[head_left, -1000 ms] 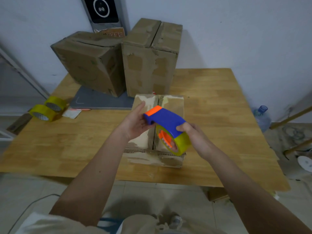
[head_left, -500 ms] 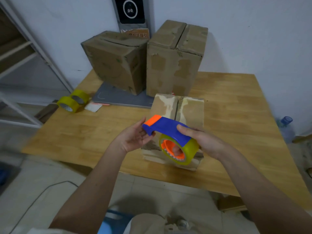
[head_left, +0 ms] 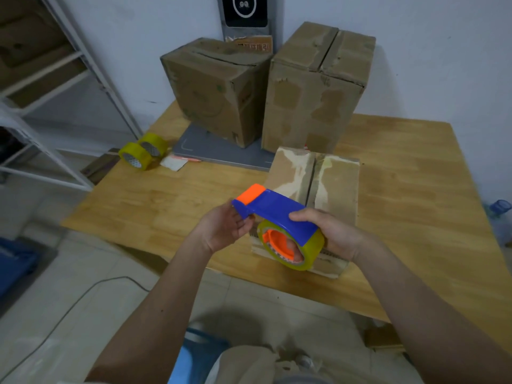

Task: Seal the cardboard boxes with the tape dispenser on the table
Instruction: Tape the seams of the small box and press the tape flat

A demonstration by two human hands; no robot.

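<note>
Wooden table carries two tall cardboard boxes far back and a low box near. Over it, the right hand grips the blue tape dispenser; the left hand pinches its orange-tipped end.

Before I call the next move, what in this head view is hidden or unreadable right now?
- Loose tape end, head view: hidden under the tape dispenser nose and the left hand.
- Near end of the small cardboard box seam: covered by the dispenser and the right hand.
- Rear box backs: facing away.
- Wall panel: top cut by the frame edge.
- Red print behind the left rear box: blurred, unreadable.
</note>
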